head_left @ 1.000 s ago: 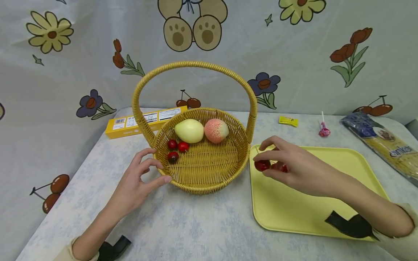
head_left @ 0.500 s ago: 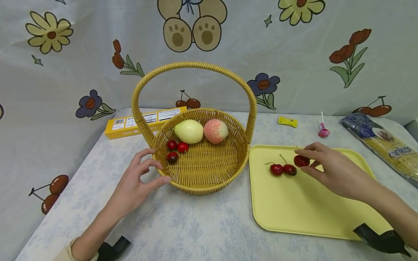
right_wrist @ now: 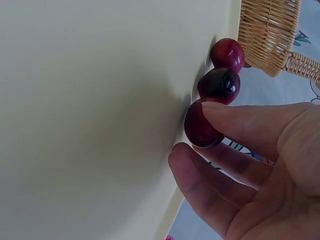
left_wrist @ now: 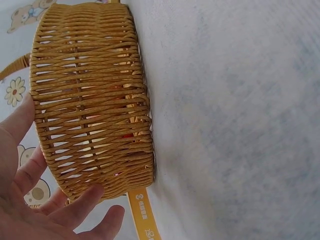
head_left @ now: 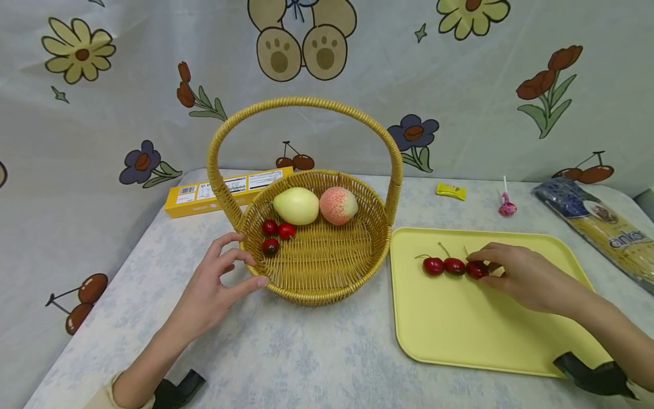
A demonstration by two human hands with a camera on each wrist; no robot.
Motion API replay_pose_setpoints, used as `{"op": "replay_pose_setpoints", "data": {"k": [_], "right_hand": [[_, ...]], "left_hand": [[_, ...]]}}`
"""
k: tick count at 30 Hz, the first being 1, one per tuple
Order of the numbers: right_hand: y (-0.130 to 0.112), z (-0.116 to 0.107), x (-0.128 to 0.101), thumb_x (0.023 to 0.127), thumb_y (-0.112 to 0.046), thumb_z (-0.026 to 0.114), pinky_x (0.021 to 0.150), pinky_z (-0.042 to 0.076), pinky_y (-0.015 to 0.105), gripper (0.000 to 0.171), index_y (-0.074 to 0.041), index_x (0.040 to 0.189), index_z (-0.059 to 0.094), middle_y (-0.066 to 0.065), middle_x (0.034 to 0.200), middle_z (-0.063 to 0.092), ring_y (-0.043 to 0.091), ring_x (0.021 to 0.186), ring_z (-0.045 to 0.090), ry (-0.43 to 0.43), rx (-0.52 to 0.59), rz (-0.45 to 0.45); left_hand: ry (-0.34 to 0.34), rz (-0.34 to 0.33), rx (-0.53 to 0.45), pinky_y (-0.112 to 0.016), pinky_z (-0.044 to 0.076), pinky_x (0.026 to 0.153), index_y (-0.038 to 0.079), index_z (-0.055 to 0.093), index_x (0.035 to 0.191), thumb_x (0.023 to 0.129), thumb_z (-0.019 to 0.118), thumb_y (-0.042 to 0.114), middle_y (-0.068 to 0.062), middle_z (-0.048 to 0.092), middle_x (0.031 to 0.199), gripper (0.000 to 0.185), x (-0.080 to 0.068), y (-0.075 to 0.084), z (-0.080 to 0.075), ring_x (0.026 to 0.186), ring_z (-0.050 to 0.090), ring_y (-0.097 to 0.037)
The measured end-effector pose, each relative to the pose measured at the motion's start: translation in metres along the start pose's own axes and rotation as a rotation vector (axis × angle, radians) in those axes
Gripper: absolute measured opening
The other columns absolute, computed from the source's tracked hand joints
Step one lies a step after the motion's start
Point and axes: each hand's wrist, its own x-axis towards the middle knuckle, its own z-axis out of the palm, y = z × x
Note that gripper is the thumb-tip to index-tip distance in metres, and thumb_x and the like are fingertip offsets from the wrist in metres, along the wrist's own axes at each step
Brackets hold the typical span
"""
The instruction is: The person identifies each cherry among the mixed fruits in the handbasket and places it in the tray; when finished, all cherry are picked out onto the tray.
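On the yellow tray (head_left: 475, 332) three dark red cherries lie in a row. My right hand (head_left: 531, 278) pinches the rightmost cherry (right_wrist: 200, 125), thumb on its near side and fingertips partly hidden behind it. Touching it is the middle cherry (right_wrist: 219, 86), with the left cherry (head_left: 433, 266) beyond. My left hand (head_left: 217, 284) rests at the left rim of the wicker basket (head_left: 327, 295), fingers spread and relaxed. Inside the basket are a pale yellow-green pear-like fruit (head_left: 296, 206), a pink peach (head_left: 338, 205) and three small red cherries (head_left: 270, 246).
Behind the basket lies a long yellow box (head_left: 204, 199). Beyond the tray are a small yellow wrapped candy (head_left: 451, 191) and a lollipop (head_left: 507, 207). A pasta bag (head_left: 603, 224) lies at the far right. The basket's tall handle (head_left: 306, 102) arches over it.
My right hand has moved right from the tray's left side, carrying a cherry, and lowered it beside the other two cherries. My left hand has stayed at the basket rim.
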Motion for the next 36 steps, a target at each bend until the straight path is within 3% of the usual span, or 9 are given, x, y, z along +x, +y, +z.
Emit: {"op": "replay_pose_setpoints", "data": {"k": [9, 27, 33, 36], "right_hand": [[0.000, 0.002, -0.002, 0.081, 0.000, 0.078, 0.075, 0.056, 0.043, 0.040, 0.003, 0.119, 0.066, 0.016, 0.114, 0.067, 0.020, 0.089, 0.066, 0.020, -0.008, -0.025], [-0.014, -0.014, -0.011, 0.083, -0.007, 0.078, 0.061, 0.053, 0.025, 0.038, -0.003, 0.120, 0.067, 0.012, 0.115, 0.067, 0.022, 0.088, 0.066, 0.094, -0.057, -0.005], [-0.033, -0.019, -0.011, 0.084, -0.012, 0.079, 0.062, 0.054, 0.028, 0.036, -0.006, 0.118, 0.069, 0.009, 0.115, 0.067, 0.018, 0.088, 0.064, 0.120, -0.057, -0.033], [-0.044, -0.021, -0.010, 0.084, -0.012, 0.079, 0.067, 0.056, 0.035, 0.035, -0.007, 0.118, 0.069, 0.009, 0.115, 0.067, 0.021, 0.091, 0.065, 0.134, -0.057, -0.061]], "left_hand": [[0.000, -0.008, 0.002, -0.057, 0.042, 0.100, 0.014, 0.063, 0.095, 0.085, 0.080, 0.030, -0.009, 0.038, 0.144, 0.026, 0.000, 0.001, 0.000, 0.132, 0.038, -0.037], [0.001, -0.005, 0.004, -0.058, 0.041, 0.101, 0.012, 0.063, 0.096, 0.085, 0.080, 0.029, -0.009, 0.038, 0.143, 0.027, 0.001, 0.002, -0.001, 0.132, 0.037, -0.038], [0.000, -0.002, -0.002, -0.057, 0.041, 0.100, 0.011, 0.063, 0.096, 0.085, 0.080, 0.028, -0.010, 0.038, 0.143, 0.027, 0.000, 0.002, -0.001, 0.132, 0.038, -0.037], [-0.002, -0.006, -0.005, -0.057, 0.041, 0.101, 0.011, 0.063, 0.096, 0.085, 0.080, 0.029, -0.010, 0.038, 0.144, 0.027, 0.001, 0.002, -0.001, 0.132, 0.038, -0.037]]}}
